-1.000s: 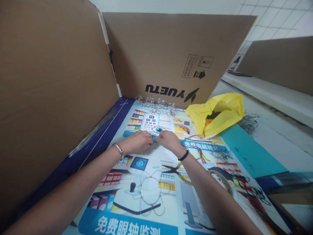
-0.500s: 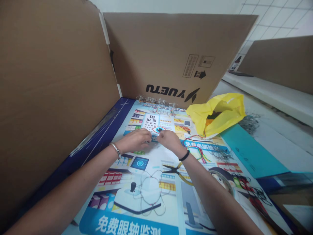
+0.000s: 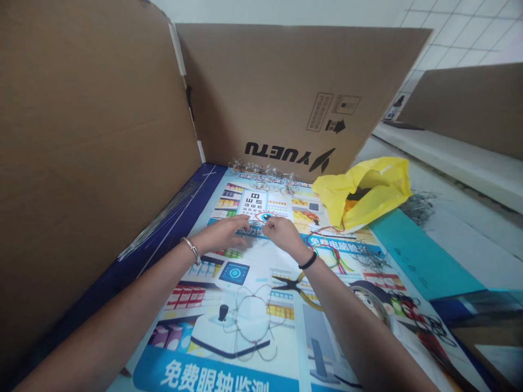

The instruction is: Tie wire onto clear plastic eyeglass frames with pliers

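Note:
My left hand (image 3: 224, 234) and my right hand (image 3: 283, 234) meet over the printed poster (image 3: 245, 359) on the table. Both have their fingers pinched together on a small, thin piece between them, too small to name. The left wrist carries a silver bangle (image 3: 188, 247), the right a black band (image 3: 307, 261). A loop of thin wire (image 3: 253, 321) lies on the poster near my forearms. Yellow-handled pliers (image 3: 296, 287) lie just under my right forearm.
Tall cardboard walls (image 3: 286, 98) enclose the left and back. A yellow plastic bag (image 3: 363, 190) lies at the back right. Small clear pieces (image 3: 261, 171) line the back wall, coloured wires (image 3: 333, 256) and metal bits (image 3: 417, 204) lie to the right.
Both hands have shifted slightly away from me on the poster, still pinched together. The view has tilted a little.

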### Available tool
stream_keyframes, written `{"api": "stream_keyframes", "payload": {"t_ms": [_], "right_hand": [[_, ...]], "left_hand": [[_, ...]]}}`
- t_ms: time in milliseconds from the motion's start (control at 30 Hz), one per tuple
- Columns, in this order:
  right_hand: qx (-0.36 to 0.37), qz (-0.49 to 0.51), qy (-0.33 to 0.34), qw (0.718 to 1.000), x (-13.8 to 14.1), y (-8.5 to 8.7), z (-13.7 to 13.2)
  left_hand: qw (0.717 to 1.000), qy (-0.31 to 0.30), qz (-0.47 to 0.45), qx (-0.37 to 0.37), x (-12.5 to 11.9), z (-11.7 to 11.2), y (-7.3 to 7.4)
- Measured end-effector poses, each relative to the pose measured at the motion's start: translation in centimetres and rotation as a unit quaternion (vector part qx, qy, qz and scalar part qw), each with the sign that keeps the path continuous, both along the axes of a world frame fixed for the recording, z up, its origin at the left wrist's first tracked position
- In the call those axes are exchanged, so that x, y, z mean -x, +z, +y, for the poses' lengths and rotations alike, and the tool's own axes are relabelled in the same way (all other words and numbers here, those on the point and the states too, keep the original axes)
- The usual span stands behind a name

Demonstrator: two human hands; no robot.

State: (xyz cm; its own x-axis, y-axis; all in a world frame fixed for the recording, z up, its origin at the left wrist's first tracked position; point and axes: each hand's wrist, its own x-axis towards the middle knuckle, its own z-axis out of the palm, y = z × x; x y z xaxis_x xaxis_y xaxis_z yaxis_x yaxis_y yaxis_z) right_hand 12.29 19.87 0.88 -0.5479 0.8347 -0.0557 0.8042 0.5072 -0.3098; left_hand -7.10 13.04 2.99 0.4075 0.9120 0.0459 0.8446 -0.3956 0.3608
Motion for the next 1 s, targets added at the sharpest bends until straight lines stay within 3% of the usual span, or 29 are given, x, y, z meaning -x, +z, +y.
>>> {"api": "stream_keyframes", "payload": {"t_ms": [433,667,833,1000], "right_hand": [[-0.011,0.003,0.013,1.000,-1.5,0.7,0.5],[-0.045,-0.005,0.004,0.999,-2.2,2.8,-0.4],[-0.076,-0.038,0.026,0.996,-2.7,5.0,-2.1],[-0.089,-0.103,0.082,0.987,-3.9,6.0,-4.8]], "left_hand": [[1.000,0.002,-0.013,0.005,0.0,-0.1,-0.2],[1.000,0.008,-0.002,-0.008,0.8,-0.3,-0.2],[0.999,0.000,0.029,-0.012,1.4,-2.3,1.9],[0.997,-0.029,0.063,0.014,1.2,-7.3,4.3]]}}
